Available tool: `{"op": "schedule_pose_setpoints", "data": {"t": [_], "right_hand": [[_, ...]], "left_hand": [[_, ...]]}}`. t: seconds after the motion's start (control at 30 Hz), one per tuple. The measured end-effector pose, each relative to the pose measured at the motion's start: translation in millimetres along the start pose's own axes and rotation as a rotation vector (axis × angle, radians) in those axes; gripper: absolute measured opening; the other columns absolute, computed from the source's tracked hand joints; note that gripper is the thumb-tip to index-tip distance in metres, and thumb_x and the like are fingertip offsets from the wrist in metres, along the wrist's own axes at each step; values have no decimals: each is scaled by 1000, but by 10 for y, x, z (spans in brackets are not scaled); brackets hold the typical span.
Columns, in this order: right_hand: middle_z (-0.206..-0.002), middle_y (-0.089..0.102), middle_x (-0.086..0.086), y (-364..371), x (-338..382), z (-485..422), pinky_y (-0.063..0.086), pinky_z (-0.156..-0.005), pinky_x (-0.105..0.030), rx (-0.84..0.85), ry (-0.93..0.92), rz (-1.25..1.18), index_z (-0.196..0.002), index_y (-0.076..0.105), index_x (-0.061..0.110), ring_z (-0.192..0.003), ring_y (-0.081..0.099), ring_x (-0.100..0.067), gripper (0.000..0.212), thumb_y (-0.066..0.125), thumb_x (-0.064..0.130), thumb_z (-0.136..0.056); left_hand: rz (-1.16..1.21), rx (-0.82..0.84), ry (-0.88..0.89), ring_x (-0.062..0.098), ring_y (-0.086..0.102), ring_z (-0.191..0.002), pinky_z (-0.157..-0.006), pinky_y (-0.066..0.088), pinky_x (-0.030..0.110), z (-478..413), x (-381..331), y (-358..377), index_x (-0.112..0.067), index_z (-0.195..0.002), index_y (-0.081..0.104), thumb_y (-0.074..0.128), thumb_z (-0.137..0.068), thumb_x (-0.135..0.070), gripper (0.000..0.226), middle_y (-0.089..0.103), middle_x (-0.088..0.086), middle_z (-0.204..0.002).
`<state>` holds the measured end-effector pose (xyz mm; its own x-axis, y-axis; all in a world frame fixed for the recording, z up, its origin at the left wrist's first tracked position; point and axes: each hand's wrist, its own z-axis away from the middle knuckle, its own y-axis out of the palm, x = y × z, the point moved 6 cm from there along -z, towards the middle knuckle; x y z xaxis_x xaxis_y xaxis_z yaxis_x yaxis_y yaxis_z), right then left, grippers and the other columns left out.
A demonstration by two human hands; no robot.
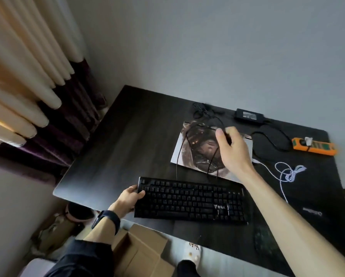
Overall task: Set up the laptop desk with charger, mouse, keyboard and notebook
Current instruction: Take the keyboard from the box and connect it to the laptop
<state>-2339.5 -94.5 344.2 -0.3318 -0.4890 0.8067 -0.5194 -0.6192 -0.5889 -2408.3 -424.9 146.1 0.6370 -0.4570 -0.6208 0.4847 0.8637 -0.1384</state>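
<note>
Table (115, 140) of dark wood grain fills the head view, set against a pale wall, with a cream and purple curtain (27, 76) hanging at the far left. On its near edge, about the middle, lies a black keyboard (191, 198), slightly askew. The left hand (127, 196) grips the keyboard's left end, thumb on top by the keys and fingers curled under the edge; a dark wristband (105, 218) sits on that wrist. The two hands are well apart. The right hand (234, 150) reaches farther in, raised over a flat picture-covered slab (195, 154) that lies just beyond the keyboard; whether this is the laptop or the notebook I cannot tell. Its thumb and fingers are curled and pinch a thin black cable (202, 110), which loops over the slab's cover down toward the keyboard and also gathers in a loose tangle at the table's far edge. Right of that tangle, along the far edge, rests the black charger brick (248, 115), its lead curving to an orange power strip (315, 146) at the far right, where a white plug is seated. A white cable (287, 174) lies loosely knotted on the right side, nearer than the strip. Near the right forearm sits a dark, mottled oval thing (264, 242), possibly the mouse. Below the near edge, on the floor, stands an open cardboard box (141, 252).
</note>
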Motion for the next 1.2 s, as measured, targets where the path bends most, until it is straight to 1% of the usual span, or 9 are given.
{"op": "schedule_pose_setpoints", "data": {"t": [0.1, 0.23, 0.47, 0.67, 0.73, 0.9, 1.0, 1.1, 1.2], "right_hand": [[-69, 58, 28, 68, 181, -554, 41, -64, -22, 33, -40, -132, -88, 53, 35, -63, 53, 6, 24, 43, 55, -97], [-63, 49, 18, 380, 788, -1005, 37, -60, -25, 115, -170, -304, -93, 54, 21, -55, 43, -3, 27, 43, 45, -99], [-88, 66, 20, 909, 1807, -955, 42, -70, -11, 174, -442, -355, -98, 62, 22, -79, 58, 2, 20, 46, 32, -104], [-98, 65, 25, 1370, 1156, -799, 38, -76, -4, 338, -274, -120, -107, 65, 35, -93, 56, 3, 24, 47, 49, -100], [-100, 66, 23, 1465, 756, -634, 39, -79, -12, 375, -175, -66, -107, 66, 36, -97, 58, 0, 26, 48, 52, -98], [-90, 66, 19, 1512, 28, -9, 40, -75, -21, 403, 88, -18, -102, 69, 35, -93, 58, -11, 22, 52, 49, -96], [-93, 66, 22, 1558, -77, 390, 41, -77, -23, 493, 109, 51, -100, 70, 37, -96, 59, -9, 18, 52, 41, -99], [-102, 69, 18, 1644, -45, 755, 44, -88, -27, 565, 55, 130, -100, 71, 41, -102, 61, -8, 16, 55, 37, -99], [-109, 70, 13, 1760, -2, 1101, 41, -90, -16, 608, 6, 171, -111, 75, 34, -104, 61, -4, 20, 63, 37, -95]], "left_hand": [[-91, 20, -71, 28, 64, -101, -71, 50, 30, -87, 111, -5, -12, -128, 56, 53, -100, -11, 29, 67, 13, -119], [-251, -75, -108, 31, 62, -111, -99, 49, 41, -172, 261, 43, -1, -132, 52, 54, -97, -3, 35, 64, 21, -123], [-368, -170, -147, 28, 63, -111, -95, 50, 31, -229, 344, 36, -15, -142, 49, 59, -91, -15, 52, 65, 14, -124], [-186, -106, -136, 28, 62, -114, -99, 49, 35, -214, 314, 10, -15, -142, 47, 69, -87, -16, 59, 64, 14, -126], [-198, -85, -96, 28, 63, -113, -100, 49, 37, -141, 285, -88, -12, -136, 54, 68, -81, -25, 58, 66, 13, -124], [-281, -169, 104, 26, 65, -108, -97, 51, 37, 48, 70, -511, -20, -119, 65, 55, -91, -19, 29, 68, 7, -122], [-390, -279, 339, 23, 60, -115, -98, 46, 30, 235, -200, -691, -19, -134, 53, 58, -92, -25, 43, 64, 6, -128], [-644, -324, 711, 21, 49, -124, -101, 45, 36, 572, -536, -640, -33, -140, 45, 60, -89, -34, 53, 52, 0, -137], [-954, -289, 990, 19, 42, -131, -106, 41, 38, 838, -687, -380, -36, -141, 45, 61, -88, -42, 55, 48, -6, -144]]}}
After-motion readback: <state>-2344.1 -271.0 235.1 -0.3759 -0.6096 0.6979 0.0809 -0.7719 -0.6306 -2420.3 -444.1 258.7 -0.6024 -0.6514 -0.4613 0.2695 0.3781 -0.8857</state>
